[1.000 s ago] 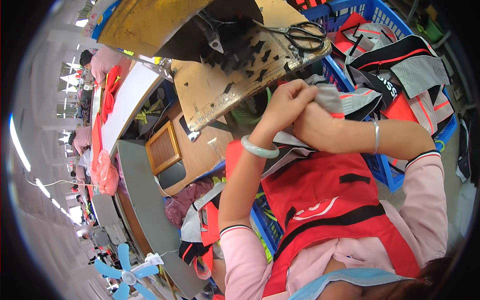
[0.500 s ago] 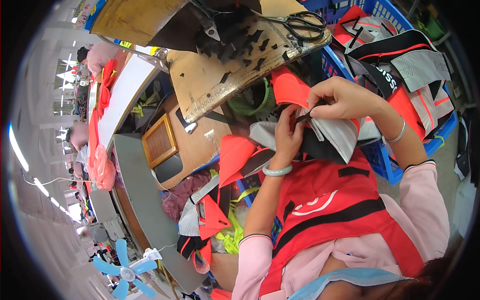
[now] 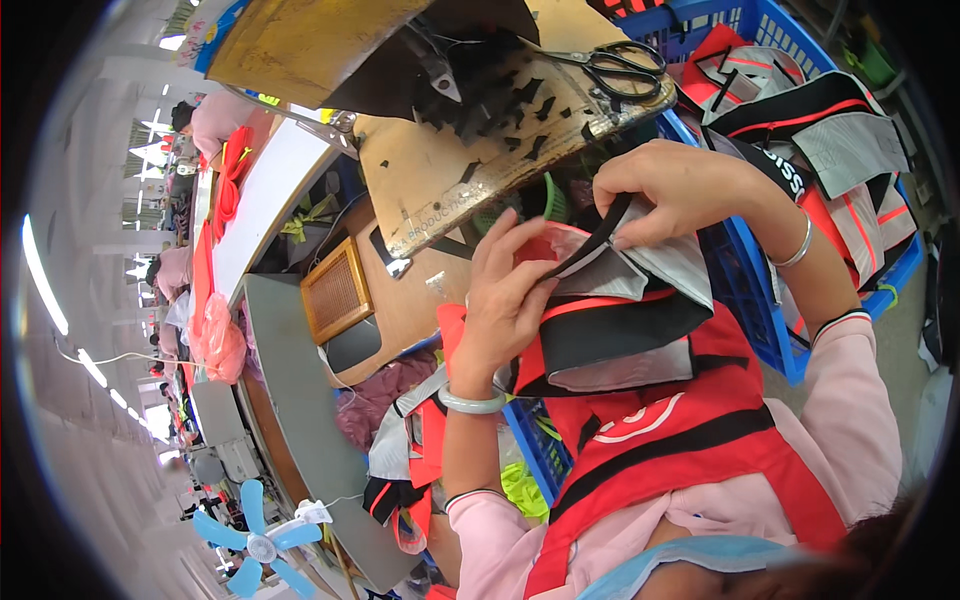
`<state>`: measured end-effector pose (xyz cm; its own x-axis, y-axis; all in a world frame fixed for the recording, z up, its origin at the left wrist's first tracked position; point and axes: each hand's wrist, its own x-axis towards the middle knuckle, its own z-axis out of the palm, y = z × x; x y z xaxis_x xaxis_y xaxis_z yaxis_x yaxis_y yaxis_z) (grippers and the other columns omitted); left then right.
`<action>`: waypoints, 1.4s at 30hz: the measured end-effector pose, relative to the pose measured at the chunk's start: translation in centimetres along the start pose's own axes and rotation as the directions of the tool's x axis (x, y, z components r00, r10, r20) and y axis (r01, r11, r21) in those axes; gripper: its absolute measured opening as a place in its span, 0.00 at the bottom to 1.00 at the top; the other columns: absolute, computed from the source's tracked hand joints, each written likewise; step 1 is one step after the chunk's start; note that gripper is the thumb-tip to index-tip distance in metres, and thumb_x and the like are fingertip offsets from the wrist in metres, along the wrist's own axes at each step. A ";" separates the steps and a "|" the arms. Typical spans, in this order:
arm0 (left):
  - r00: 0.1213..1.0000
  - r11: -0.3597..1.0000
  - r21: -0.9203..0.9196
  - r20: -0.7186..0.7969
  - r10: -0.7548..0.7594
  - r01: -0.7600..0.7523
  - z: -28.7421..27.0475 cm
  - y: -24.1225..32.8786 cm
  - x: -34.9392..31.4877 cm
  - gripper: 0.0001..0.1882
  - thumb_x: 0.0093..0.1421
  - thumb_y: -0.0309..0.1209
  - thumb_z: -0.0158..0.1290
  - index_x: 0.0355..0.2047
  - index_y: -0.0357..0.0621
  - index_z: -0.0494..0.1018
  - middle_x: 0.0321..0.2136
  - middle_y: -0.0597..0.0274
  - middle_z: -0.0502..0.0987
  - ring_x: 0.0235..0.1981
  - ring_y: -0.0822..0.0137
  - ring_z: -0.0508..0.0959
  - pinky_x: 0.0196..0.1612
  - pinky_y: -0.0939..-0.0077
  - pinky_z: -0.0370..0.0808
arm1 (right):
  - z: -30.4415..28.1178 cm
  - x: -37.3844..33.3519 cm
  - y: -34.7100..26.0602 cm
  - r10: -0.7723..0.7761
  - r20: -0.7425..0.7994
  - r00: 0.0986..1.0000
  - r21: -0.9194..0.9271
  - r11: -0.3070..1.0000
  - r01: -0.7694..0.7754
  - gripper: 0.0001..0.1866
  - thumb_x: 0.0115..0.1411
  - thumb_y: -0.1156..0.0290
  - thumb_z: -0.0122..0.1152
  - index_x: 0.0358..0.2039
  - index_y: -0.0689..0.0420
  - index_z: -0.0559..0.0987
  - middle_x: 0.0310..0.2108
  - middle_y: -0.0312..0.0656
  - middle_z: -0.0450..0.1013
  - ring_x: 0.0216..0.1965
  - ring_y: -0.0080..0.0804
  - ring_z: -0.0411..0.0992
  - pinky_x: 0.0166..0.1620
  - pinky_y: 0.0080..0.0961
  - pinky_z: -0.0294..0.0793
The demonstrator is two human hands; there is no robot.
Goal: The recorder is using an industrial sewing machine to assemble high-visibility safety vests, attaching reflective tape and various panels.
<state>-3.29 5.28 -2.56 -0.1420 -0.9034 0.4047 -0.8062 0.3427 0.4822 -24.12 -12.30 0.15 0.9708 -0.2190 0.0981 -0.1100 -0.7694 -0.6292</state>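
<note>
Blue crate (image 3: 765,335) on the right is heaped with similar grey, black and red stuff, but I can't tell if that lot is finished or waiting. The table (image 3: 410,208) beyond the hands has cutting mess on it, so some trimming looks done, though I can't say on what.

Just 1 piece (image 3: 605,335) is in hand, and I'd call it partway: it's off the table, held up in front of the red apron (image 3: 690,440), with a strip (image 3: 600,238) along its top edge getting all the attention. Whether that edge is finished, no idea.

Looks-wise, it's floppy and folded: a broad black panel, paler grey flaps, then a thin red-orange line. Both hands are on it. Left hand (image 3: 502,308) pinches the strip low, other fingers spread; right hand (image 3: 672,195) has its fingers closed on the upper end.

Scissors (image 3: 622,72) lie untouched near black scraps (image 3: 542,110).
</note>
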 end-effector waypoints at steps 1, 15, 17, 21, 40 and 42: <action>0.999 0.992 -0.118 0.036 -0.041 0.045 -0.6 -0.5 -0.1 0.09 0.52 0.22 0.57 0.34 0.38 0.74 0.49 0.50 0.74 0.59 0.43 0.64 0.61 0.55 0.60 | -0.3 0.5 -0.3 0.014 0.009 1.000 0.140 0.990 -0.015 0.16 0.49 0.62 0.64 0.33 0.60 0.76 0.25 0.41 0.72 0.27 0.35 0.71 0.31 0.29 0.69; 0.901 0.880 -0.195 0.096 -0.423 0.434 -6.3 -6.9 5.1 0.12 0.63 0.34 0.50 0.33 0.34 0.72 0.19 0.63 0.68 0.22 0.74 0.66 0.27 0.76 0.64 | 0.0 7.5 0.4 0.135 -0.284 0.949 0.211 0.975 -0.076 0.16 0.53 0.62 0.58 0.35 0.63 0.76 0.31 0.51 0.74 0.35 0.48 0.73 0.38 0.36 0.70; 0.896 0.865 -0.238 0.069 -0.438 0.441 -6.3 -8.0 5.5 0.13 0.63 0.34 0.50 0.33 0.34 0.73 0.19 0.63 0.68 0.23 0.75 0.65 0.28 0.77 0.64 | 0.0 8.8 1.4 0.140 -0.301 0.943 0.228 0.971 -0.072 0.16 0.53 0.62 0.58 0.35 0.63 0.75 0.31 0.51 0.74 0.34 0.47 0.73 0.38 0.35 0.70; 0.877 0.838 -0.273 0.055 -0.476 0.472 -6.3 -9.2 7.1 0.13 0.63 0.33 0.49 0.33 0.32 0.73 0.20 0.64 0.69 0.25 0.76 0.65 0.29 0.79 0.64 | -0.5 10.6 2.5 0.195 -0.331 0.923 0.248 0.962 -0.114 0.18 0.53 0.60 0.59 0.35 0.64 0.76 0.30 0.52 0.75 0.34 0.46 0.74 0.38 0.34 0.71; 0.819 0.755 -0.324 0.154 -0.552 0.570 -6.8 -12.3 8.5 0.16 0.66 0.37 0.49 0.37 0.34 0.74 0.27 0.72 0.74 0.29 0.81 0.69 0.34 0.84 0.67 | -0.6 14.3 5.3 0.221 -0.288 0.932 0.223 0.962 -0.159 0.21 0.55 0.58 0.59 0.41 0.63 0.77 0.34 0.49 0.76 0.36 0.36 0.74 0.42 0.28 0.71; 0.827 0.765 -0.325 0.127 -0.547 0.556 -6.9 -12.2 8.6 0.16 0.66 0.38 0.49 0.37 0.34 0.74 0.27 0.73 0.73 0.29 0.81 0.68 0.34 0.84 0.67 | -0.7 14.4 5.6 0.220 -0.284 0.933 0.241 0.959 -0.152 0.21 0.55 0.58 0.59 0.41 0.63 0.77 0.34 0.49 0.76 0.36 0.35 0.74 0.42 0.28 0.71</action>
<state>9.28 -4.91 0.37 0.2512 -0.9675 -0.0277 -0.5089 -0.1564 0.8465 -10.88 -20.22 -1.40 0.8215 -0.5436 0.1721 -0.2019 -0.5595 -0.8039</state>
